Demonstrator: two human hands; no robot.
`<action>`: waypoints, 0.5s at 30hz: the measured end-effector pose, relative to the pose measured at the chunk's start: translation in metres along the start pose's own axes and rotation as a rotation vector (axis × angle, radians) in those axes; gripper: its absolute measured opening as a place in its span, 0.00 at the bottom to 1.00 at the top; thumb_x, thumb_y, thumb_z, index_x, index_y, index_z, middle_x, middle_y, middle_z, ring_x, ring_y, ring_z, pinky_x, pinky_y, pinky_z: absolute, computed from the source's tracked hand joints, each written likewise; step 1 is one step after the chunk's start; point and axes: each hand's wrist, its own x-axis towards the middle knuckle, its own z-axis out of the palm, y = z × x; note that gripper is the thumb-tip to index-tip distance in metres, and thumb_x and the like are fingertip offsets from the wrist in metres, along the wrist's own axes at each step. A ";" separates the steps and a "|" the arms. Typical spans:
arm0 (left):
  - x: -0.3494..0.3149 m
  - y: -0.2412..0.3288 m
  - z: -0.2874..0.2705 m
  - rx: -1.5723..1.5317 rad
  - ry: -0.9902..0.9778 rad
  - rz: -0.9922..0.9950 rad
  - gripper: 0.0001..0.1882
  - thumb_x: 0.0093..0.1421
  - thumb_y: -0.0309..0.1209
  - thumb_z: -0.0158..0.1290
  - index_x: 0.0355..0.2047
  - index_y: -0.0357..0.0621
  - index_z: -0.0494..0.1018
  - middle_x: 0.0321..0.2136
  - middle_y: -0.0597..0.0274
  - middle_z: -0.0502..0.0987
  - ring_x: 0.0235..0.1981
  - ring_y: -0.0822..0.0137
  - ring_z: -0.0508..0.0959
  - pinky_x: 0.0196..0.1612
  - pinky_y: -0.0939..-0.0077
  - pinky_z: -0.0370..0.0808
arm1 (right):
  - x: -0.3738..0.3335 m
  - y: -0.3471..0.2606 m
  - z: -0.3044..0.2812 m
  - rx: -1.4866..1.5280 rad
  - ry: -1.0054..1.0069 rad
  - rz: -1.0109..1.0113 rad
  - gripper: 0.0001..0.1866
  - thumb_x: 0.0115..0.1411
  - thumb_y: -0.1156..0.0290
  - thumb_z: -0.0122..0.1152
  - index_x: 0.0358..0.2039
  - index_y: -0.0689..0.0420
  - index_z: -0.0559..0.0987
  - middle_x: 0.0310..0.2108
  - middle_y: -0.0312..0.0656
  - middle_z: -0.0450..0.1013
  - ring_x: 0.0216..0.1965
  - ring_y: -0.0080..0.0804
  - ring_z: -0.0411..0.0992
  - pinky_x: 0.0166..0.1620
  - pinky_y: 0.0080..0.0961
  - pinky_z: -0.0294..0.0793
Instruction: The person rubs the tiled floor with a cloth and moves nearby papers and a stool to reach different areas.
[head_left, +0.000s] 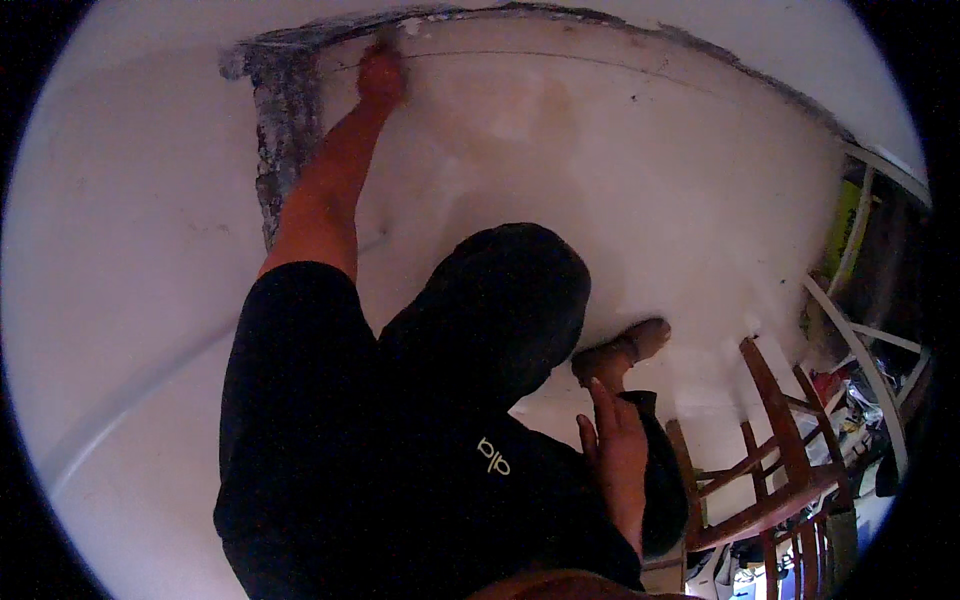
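My left arm stretches to the far left, and my left hand (382, 78) is at the pale surface beside a rough grey strip (285, 120). Motion smears the fingers, so whether they grip the dark blur at their tips is unclear. A thin dark line (520, 53) runs along the pale surface (640, 200) to the right of that hand. My right hand (617, 445) rests by my dark-clothed leg, near my foot (630, 345). Its fingers are stretched out, with nothing visible in them.
A reddish-brown wooden chair (785, 430) stands at the right. Beyond it are a white curved frame (860, 350) and mixed clutter (855, 415). A pale pipe-like strip (140, 395) crosses the left side. My bent knee (520, 290) juts up in the middle.
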 end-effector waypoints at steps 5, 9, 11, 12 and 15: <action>0.026 -0.011 -0.013 -0.118 -0.226 -0.165 0.24 0.51 0.35 0.57 0.48 0.37 0.72 0.48 0.47 0.72 0.45 0.51 0.77 0.44 0.64 0.77 | 0.003 0.002 0.005 -0.044 0.025 -0.044 0.30 0.56 0.68 0.62 0.59 0.53 0.67 0.38 0.51 0.72 0.35 0.49 0.70 0.38 0.41 0.73; 0.011 0.035 -0.015 -0.327 -0.043 -0.165 0.18 0.54 0.36 0.55 0.40 0.36 0.78 0.44 0.49 0.76 0.46 0.54 0.77 0.43 0.62 0.78 | 0.003 0.004 0.011 -0.023 0.021 -0.052 0.30 0.56 0.67 0.62 0.59 0.52 0.67 0.38 0.52 0.72 0.35 0.50 0.70 0.38 0.41 0.73; -0.004 0.058 -0.018 -0.472 -0.006 -0.194 0.16 0.55 0.36 0.53 0.37 0.37 0.79 0.42 0.50 0.77 0.45 0.55 0.78 0.43 0.62 0.78 | 0.003 0.003 0.012 -0.044 -0.041 -0.024 0.29 0.55 0.67 0.62 0.59 0.52 0.67 0.39 0.52 0.72 0.36 0.50 0.70 0.38 0.41 0.74; -0.012 0.069 -0.021 -0.158 0.208 -0.015 0.15 0.55 0.35 0.53 0.36 0.37 0.80 0.40 0.51 0.78 0.44 0.55 0.78 0.44 0.61 0.77 | 0.003 0.003 0.012 -0.038 -0.017 -0.040 0.29 0.55 0.67 0.62 0.59 0.52 0.67 0.39 0.52 0.72 0.36 0.50 0.70 0.38 0.41 0.74; -0.008 0.085 -0.038 0.104 0.337 0.140 0.14 0.56 0.33 0.51 0.36 0.38 0.80 0.40 0.51 0.79 0.43 0.56 0.79 0.43 0.60 0.78 | 0.004 0.001 0.011 -0.048 0.034 -0.053 0.29 0.56 0.67 0.62 0.58 0.53 0.68 0.42 0.53 0.71 0.38 0.51 0.71 0.40 0.42 0.74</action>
